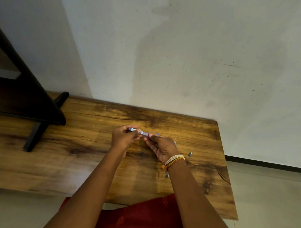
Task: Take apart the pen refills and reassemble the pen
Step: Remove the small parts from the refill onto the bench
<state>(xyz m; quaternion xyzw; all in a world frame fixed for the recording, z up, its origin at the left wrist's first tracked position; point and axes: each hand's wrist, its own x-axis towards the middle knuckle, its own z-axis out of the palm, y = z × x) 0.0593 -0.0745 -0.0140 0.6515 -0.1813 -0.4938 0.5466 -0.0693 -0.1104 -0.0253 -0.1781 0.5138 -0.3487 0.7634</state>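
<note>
Pale, scuffed wall rises behind a wooden desk (85, 145) with strong dark grain, and the work happens just above its middle. A pen (139, 131), blue at its left end and paler, perhaps clear, toward the right, is held off the desk between both hands. Its long axis runs nearly level, left to right across the view, dipping slightly toward the right. The left hand (124, 136) pinches the blue left end between thumb and fingertips, fingers curled over it. The right hand (162, 147) closes its thumb and forefinger on the right end, palm turned up, with a bundle of white and orange threads at the wrist. Both hands are equally near, one at each end, so I judge any pull or twist must run along that left-right axis, the hands drawing apart or turning against each other. Whether the barrel is already loosened cannot be told; the joint is too small to read.

Outward from there, a bit of blue (175, 143) peeps out behind the right hand, likely another pen part. A small metal piece (190, 154) lies on the desk to the right, and another small part (167, 175) shows just beside the right forearm. A dark stand (41, 111) occupies the desk's left.
</note>
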